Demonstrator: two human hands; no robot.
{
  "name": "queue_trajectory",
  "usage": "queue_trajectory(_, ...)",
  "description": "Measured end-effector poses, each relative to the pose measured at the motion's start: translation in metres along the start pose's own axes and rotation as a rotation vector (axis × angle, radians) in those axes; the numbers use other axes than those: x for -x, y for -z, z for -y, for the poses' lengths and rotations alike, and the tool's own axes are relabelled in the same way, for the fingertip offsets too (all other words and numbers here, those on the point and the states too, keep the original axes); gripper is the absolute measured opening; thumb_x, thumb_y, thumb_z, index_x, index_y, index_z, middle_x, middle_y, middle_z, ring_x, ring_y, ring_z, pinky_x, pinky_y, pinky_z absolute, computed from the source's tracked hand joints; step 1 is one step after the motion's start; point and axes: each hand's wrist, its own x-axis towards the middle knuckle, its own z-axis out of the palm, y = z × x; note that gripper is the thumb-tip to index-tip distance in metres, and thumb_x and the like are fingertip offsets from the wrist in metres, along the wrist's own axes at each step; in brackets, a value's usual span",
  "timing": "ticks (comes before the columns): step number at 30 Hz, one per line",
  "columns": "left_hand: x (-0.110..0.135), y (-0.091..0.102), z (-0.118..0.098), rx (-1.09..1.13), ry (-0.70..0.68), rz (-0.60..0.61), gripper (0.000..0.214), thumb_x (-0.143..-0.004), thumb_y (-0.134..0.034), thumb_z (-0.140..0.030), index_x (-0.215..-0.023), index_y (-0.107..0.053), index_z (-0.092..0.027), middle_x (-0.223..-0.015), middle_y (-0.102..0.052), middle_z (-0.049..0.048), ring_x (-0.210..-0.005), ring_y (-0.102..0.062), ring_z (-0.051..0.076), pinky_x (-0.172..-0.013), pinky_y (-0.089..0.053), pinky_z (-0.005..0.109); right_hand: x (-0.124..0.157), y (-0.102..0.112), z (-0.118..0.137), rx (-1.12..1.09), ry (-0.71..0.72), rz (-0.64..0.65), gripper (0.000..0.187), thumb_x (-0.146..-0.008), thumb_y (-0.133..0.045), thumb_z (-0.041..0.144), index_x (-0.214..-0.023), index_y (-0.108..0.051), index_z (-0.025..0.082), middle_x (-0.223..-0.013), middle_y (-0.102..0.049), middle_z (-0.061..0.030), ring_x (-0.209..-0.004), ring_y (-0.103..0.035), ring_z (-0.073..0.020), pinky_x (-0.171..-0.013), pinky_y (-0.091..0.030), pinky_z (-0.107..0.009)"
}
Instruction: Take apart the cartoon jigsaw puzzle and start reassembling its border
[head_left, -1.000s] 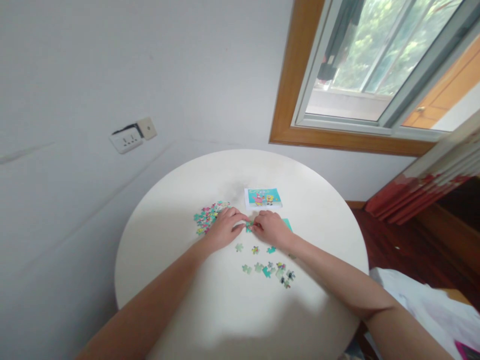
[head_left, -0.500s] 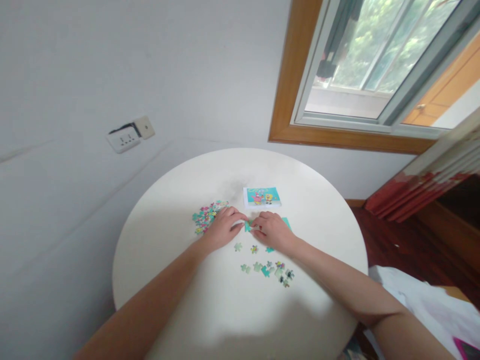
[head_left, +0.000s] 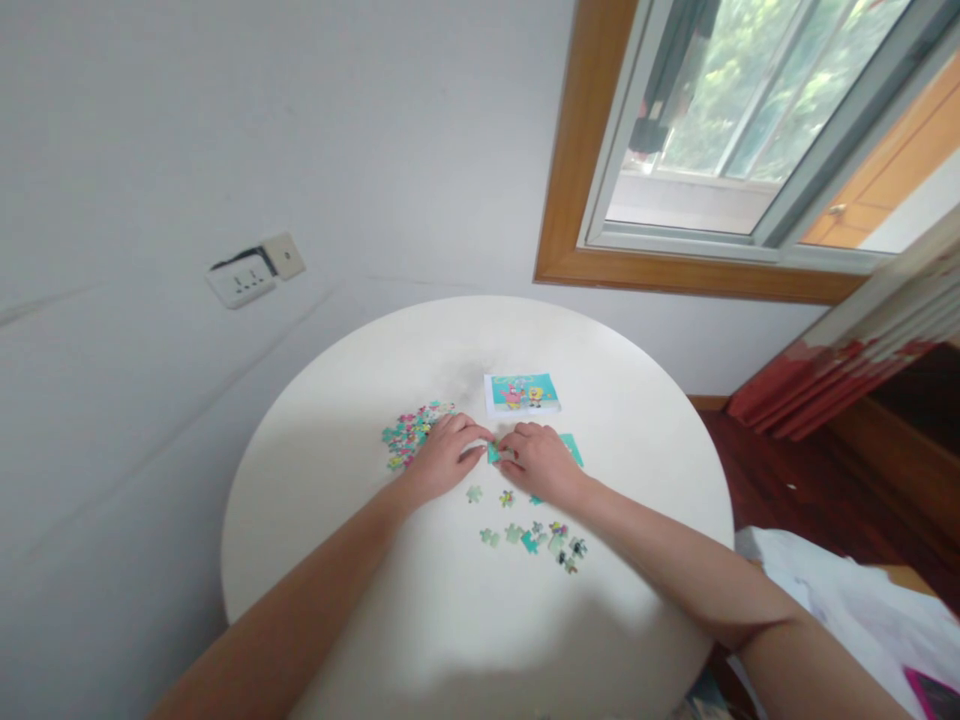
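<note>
My left hand (head_left: 448,455) is closed, thumb and index finger at the left edge of a teal jigsaw puzzle piece (head_left: 493,454). From the other side, my right hand (head_left: 541,460) has its curled fingers on the same small teal section and partly covers it. Another teal joined part (head_left: 572,448) shows beyond my right hand. Beside my left hand lies a heap of mixed puzzle pieces (head_left: 405,438). Nearer to me are several loose pieces, among them a pale green piece (head_left: 474,494) and a yellow piece (head_left: 508,498).
Behind my hands lies a picture card or box (head_left: 523,394) with cartoon figures. Everything rests on a round white table (head_left: 315,520) against a wall with a socket (head_left: 244,278). White cloth or bags (head_left: 840,600) lie at the lower right, below the window and red curtain (head_left: 787,395).
The whole view shifts very slightly. My right hand moves a touch to the left over the teal section, while my left hand stays almost still.
</note>
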Motion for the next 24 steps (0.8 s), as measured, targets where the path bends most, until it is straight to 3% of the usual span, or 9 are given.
queue_trajectory(19, -0.001, 0.0001, 0.0008, -0.003, 0.005, 0.001, 0.02, -0.087, -0.054, -0.02, -0.103, -0.065, -0.022, -0.098, -0.058, 0.0047, -0.098, -0.05, 0.021, -0.091, -0.039, 0.036, -0.0069, -0.0048, -0.0026, -0.142, -0.001, 0.008, 0.016, -0.082, -0.057, 0.021, -0.096, -0.066, 0.021, -0.091, -0.06, -0.0031, -0.083, -0.056, -0.0145, -0.079, -0.038, -0.026)
queue_trajectory(24, -0.0007, -0.001, 0.0028, 0.007, 0.006, -0.001, 0.02, -0.086, -0.055, -0.02, -0.103, -0.065, -0.023, -0.097, -0.058, 0.0038, -0.098, -0.051, 0.021, -0.091, -0.039, 0.036, -0.0062, -0.0042, -0.0023, -0.118, -0.016, 0.002, 0.021, -0.083, -0.058, 0.024, -0.102, -0.065, 0.021, -0.092, -0.06, -0.004, -0.086, -0.056, -0.016, -0.08, -0.038, -0.027)
